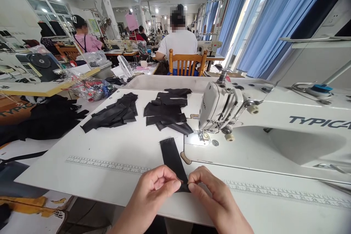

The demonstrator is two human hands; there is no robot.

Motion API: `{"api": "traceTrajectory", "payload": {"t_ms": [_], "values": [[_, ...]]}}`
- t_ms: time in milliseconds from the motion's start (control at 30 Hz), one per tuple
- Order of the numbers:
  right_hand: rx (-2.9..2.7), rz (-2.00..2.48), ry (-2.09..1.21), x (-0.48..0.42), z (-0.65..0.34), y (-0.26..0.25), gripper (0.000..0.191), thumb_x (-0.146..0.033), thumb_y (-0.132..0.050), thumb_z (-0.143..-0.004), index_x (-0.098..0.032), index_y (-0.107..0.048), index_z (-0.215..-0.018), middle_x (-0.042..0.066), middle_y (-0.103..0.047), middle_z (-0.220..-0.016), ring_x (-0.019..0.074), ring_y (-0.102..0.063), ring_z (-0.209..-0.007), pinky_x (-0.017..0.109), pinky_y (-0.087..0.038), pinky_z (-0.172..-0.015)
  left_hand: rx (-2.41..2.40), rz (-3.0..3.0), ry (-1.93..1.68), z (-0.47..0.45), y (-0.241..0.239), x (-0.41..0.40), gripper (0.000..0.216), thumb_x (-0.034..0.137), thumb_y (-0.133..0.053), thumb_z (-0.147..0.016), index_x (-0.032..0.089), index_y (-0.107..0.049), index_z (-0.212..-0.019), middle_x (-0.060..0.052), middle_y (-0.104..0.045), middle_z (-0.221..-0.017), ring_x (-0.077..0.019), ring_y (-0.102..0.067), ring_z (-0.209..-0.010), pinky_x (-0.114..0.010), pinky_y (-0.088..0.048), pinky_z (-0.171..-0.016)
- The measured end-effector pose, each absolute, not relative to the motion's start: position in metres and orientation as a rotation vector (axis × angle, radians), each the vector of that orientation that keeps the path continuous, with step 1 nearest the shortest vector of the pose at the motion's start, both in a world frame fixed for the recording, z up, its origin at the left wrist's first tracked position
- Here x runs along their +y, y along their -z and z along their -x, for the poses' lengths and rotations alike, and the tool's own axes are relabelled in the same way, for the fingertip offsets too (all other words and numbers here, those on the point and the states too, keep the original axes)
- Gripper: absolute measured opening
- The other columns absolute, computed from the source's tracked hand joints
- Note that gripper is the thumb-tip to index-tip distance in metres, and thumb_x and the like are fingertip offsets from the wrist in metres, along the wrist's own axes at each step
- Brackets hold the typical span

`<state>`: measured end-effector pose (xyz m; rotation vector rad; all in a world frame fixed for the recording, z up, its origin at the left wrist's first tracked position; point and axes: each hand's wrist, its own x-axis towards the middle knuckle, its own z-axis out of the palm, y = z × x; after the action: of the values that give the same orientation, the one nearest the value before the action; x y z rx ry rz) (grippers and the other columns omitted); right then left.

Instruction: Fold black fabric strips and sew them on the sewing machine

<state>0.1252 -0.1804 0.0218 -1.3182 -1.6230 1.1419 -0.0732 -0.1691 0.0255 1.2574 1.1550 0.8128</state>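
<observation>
A black fabric strip (171,157) lies on the white tabletop (82,179), whose near edge carries a ruler scale (109,164) printed in grey. More black fabric pieces (166,111) sit toward the far edge. The sewing machine (219,108) is white with dark blue lettering, the curtains (282,25) are mid-blue, and the wooden chair (188,54) is orange-yellow.

we lose the lower end of the black fabric strip (171,155) behind the fingers (171,184), and the sewing machine (274,117) runs off the right edge.
</observation>
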Motion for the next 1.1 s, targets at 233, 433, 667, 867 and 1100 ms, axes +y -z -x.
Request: {"api": "traceTrajectory", "payload": {"t_ms": [233, 433, 667, 867, 1100], "values": [[-1.584, 1.314, -1.156, -0.179, -0.12, -0.024, 0.024, -0.041, -0.055, -0.098, -0.024, -0.065, -0.083, -0.001, -0.065, -0.082, 0.0157, -0.064, -0.077, 0.023, -0.051, -0.069, 1.108, -1.223, -0.909, 0.069, -0.022, -0.17, 0.025, 0.039, -0.064, -0.09, 0.019, -0.058, -0.077, -0.006, -0.069, -0.092, -0.0176, -0.059, -0.084, -0.025, -0.047, -0.074], [-1.559, 1.237, -1.168, -0.177, -0.119, -0.018, 0.016, -0.038, -0.057, -0.095, -0.027, -0.068, -0.096, 0.001, -0.07, -0.094, 0.0178, -0.068, -0.091, 0.026, -0.054, -0.084, 1.135, -1.254, -0.993, 0.067, -0.023, -0.173, 0.03, 0.044, -0.065, -0.092, 0.019, -0.058, -0.079, -0.006, -0.07, -0.094, -0.0185, -0.064, -0.09, -0.025, -0.05, -0.081], [-1.579, 1.272, -1.052, -0.178, -0.112, -0.02, 0.011, -0.032, -0.057, -0.092, -0.027, -0.066, -0.091, -0.002, -0.069, -0.088, 0.0146, -0.067, -0.084, 0.021, -0.054, -0.079, 1.136, -1.323, -1.043, 0.067, -0.024, -0.175, 0.029, 0.04, -0.063, -0.094, 0.019, -0.056, -0.076, -0.006, -0.071, -0.093, -0.0183, -0.067, -0.091, -0.026, -0.051, -0.085], [-1.606, 1.291, -0.975, -0.179, -0.111, -0.022, 0.012, -0.032, -0.055, -0.093, -0.027, -0.063, -0.086, -0.002, -0.068, -0.086, 0.0133, -0.066, -0.08, 0.02, -0.053, -0.077, 1.128, -1.352, -1.055, 0.065, -0.023, -0.175, 0.026, 0.038, -0.063, -0.095, 0.019, -0.059, -0.078, -0.006, -0.073, -0.094, -0.0175, -0.069, -0.092, -0.022, -0.052, -0.081], [-1.595, 1.334, -1.015, -0.18, -0.116, -0.021, 0.014, -0.034, -0.055, -0.092, -0.026, -0.059, -0.082, -0.002, -0.066, -0.084, 0.0149, -0.063, -0.077, 0.022, -0.052, -0.074, 1.169, -1.401, -1.012, 0.073, -0.014, -0.175, 0.021, 0.039, -0.064, -0.094, 0.021, -0.07, -0.086, -0.006, -0.075, -0.097, -0.0204, -0.07, -0.095, -0.024, -0.052, -0.08]]}}
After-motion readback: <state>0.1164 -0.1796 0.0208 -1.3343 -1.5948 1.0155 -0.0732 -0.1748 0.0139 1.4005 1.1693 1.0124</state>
